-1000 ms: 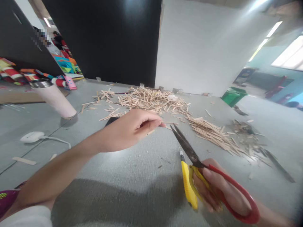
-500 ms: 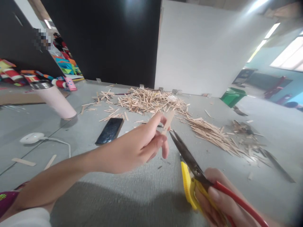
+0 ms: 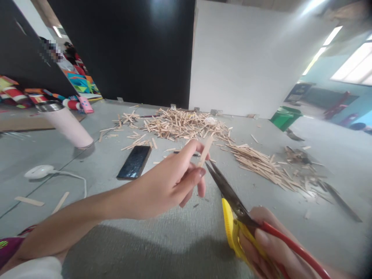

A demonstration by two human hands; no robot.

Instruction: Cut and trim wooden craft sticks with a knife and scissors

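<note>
Between thumb and fingers, my left hand (image 3: 171, 180) pinches a flat wooden craft stick (image 3: 207, 149), which points up and away from me. My right hand (image 3: 270, 240) is closed round the red and yellow handles of a pair of scissors (image 3: 231, 195). The dark blades are slightly parted, and their tips are close by the stick near my left fingers. Under the scissors lies a yellow tool (image 3: 228, 221), partly hidden, perhaps a utility knife. Behind my left hand is a pile of short cut stick pieces (image 3: 180, 124). A stack of longer sticks (image 3: 258, 164) spreads to the right.
A black phone (image 3: 134, 162) lies left of my hand. Farther left are a pink tumbler (image 3: 68, 124) and a white device (image 3: 39, 171) with a cable. Black and white panels (image 3: 232, 58) stand at the back. A green bin (image 3: 286, 118) is at right.
Both hands have shifted only slightly; my left thumb and fingers sit a little lower and the stick stands a bit steeper. The scissors have moved slightly left with their tips beside the stick.
</note>
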